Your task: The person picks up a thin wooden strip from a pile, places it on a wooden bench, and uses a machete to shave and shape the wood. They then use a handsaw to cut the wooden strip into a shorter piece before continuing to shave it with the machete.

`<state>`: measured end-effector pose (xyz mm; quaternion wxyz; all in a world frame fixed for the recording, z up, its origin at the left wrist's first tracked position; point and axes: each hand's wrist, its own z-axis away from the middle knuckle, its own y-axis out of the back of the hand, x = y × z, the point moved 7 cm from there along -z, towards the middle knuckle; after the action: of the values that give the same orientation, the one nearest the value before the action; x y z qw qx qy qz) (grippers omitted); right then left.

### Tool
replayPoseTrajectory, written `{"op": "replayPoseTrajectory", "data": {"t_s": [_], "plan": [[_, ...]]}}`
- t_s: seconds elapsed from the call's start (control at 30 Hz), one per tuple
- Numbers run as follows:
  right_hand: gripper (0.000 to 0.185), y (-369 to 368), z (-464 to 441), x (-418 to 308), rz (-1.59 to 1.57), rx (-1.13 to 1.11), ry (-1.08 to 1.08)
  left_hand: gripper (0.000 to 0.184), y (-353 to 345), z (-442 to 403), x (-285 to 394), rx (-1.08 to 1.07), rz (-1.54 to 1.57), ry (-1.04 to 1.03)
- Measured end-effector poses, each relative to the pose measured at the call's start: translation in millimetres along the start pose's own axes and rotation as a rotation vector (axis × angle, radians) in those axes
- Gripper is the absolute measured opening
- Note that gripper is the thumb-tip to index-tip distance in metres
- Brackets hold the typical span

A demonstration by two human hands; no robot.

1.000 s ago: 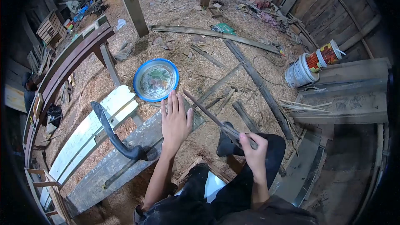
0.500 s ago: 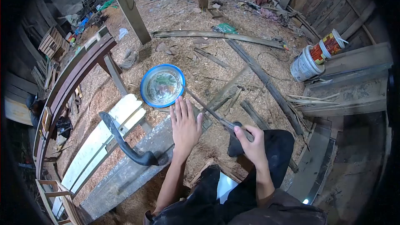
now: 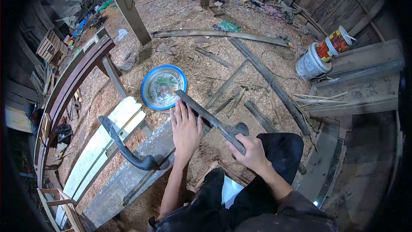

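My right hand [image 3: 250,152] is closed around the handle of a machete [image 3: 204,114]. Its broad dark blade points forward and left, with the tip over the near rim of a blue-edged metal basin [image 3: 146,96] holding some cloudy liquid. My left hand [image 3: 187,131] is stretched flat, palm down, its fingers close beside the blade near the tip; whether they touch it I cannot tell. Under and left of that hand lies a grey weathered plank [image 3: 111,193]. A curved dark bar with a rounded end [image 3: 128,152] rests across the plank and a white-painted curved board.
The white board [image 3: 92,159] and a long curved brown wooden frame [image 3: 73,75] stand at left, with a person [image 3: 33,114] beyond them. Wood shavings cover the floor, with loose timbers [image 3: 268,79] strewn about. Stacked buckets [image 3: 313,62] stand at right beside a wooden bench [image 3: 356,96].
The machete has turned from edge-on to showing its broad face, its tip shifting left to the basin. My right hand has moved slightly left and down. The whole view has shifted slightly.
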<state>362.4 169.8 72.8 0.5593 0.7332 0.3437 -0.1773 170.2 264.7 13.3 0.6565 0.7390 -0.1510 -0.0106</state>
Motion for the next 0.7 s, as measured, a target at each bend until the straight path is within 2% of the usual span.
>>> {"op": "replayPoseTrajectory", "data": {"t_s": [0.03, 0.07, 0.13, 0.17, 0.2, 0.47, 0.6, 0.7], "plan": [[0.029, 2, 2, 6, -0.146, -0.023, -0.164, 0.068, 1, 0, -1, 0.021, 0.048, 0.012], [0.029, 8, 0, -1, -0.149, -0.026, -0.162, 0.068, 1, -1, -1, 0.021, 0.046, 0.016], [0.028, 25, 3, 6, -0.31, -0.005, -0.329, 0.069, 1, -1, -1, 0.031, 0.064, 0.006], [0.027, 28, 14, 20, -0.326, -0.086, -0.418, 0.069, 0, 0, -1, 0.034, 0.054, 0.0], [0.028, 35, 19, 20, -0.4, -0.043, -0.5, 0.069, 0, -1, -1, 0.035, 0.056, 0.003], [0.034, 14, -9, 24, -0.344, 0.018, -0.421, 0.068, 0, -1, -1, 0.036, 0.062, 0.001], [0.031, 48, 19, 27, -0.371, -0.024, -0.49, 0.068, 0, -1, -3, 0.053, 0.08, 0.008], [0.032, 45, 14, 16, -0.354, -0.02, -0.484, 0.068, 3, 0, 2, 0.049, 0.067, 0.0]]}}
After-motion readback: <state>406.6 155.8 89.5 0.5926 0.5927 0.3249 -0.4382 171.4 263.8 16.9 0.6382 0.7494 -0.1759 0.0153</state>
